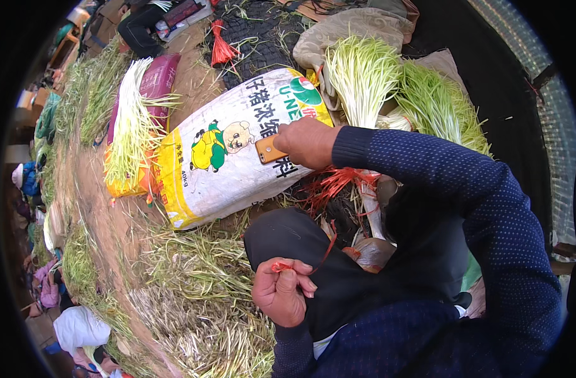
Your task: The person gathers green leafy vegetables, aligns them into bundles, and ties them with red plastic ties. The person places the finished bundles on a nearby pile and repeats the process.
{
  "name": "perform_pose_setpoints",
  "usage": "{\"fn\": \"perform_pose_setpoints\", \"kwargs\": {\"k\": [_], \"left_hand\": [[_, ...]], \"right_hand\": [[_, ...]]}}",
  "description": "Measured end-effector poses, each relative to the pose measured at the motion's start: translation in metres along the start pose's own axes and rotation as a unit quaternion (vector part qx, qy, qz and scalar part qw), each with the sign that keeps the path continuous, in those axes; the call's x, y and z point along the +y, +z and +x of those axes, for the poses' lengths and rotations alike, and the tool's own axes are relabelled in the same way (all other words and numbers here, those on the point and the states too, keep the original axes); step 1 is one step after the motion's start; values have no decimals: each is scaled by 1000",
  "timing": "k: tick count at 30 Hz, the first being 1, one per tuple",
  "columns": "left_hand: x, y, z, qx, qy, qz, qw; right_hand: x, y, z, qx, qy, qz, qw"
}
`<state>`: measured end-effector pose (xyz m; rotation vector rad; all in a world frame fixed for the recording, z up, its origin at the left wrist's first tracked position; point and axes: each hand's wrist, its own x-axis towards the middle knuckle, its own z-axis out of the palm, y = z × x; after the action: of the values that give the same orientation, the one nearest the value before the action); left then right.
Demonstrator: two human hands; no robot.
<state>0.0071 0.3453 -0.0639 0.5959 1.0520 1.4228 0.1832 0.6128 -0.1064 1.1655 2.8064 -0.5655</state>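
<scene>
My left hand (284,290) is raised above my dark trouser leg, with a thin red plastic tie strip (329,250) pinched between thumb and fingers. The strip's free end curves upward. My right hand (309,141) reaches across from the right and grips a phone in an orange-brown case (269,149), its camera side facing up. Hand and phone are over a white-and-yellow woven sack (221,189) with a cartoon pig and large printing. Whether the phone rests on the sack, I cannot tell. Behind my right wrist lies a bundle of pale yellow-green shoots (363,80).
Greener shoots (434,104) lie at the right. More pale shoots (132,118) rest across a purple-and-orange sack (162,75). Red tie strips (332,186) lie beside my knee, another bunch (220,45) farther off. Leafy trimmings (207,279) cover the ground. Other people sit at the left.
</scene>
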Motion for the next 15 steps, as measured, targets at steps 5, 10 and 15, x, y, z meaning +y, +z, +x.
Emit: {"fn": "perform_pose_setpoints", "kwargs": {"k": [5, 10, 15], "left_hand": [[1, 7, 3, 23, -12, 17, 1000], [-1, 5, 7, 36, -5, 40, 999], [-9, 4, 18, 17, 13, 30, 999]], "right_hand": [[16, 79, 68, 84, 20, -87, 992], [28, 129, 75, 68, 89, -167, 980], [26, 144, 75, 155, 62, -176, 970]]}}
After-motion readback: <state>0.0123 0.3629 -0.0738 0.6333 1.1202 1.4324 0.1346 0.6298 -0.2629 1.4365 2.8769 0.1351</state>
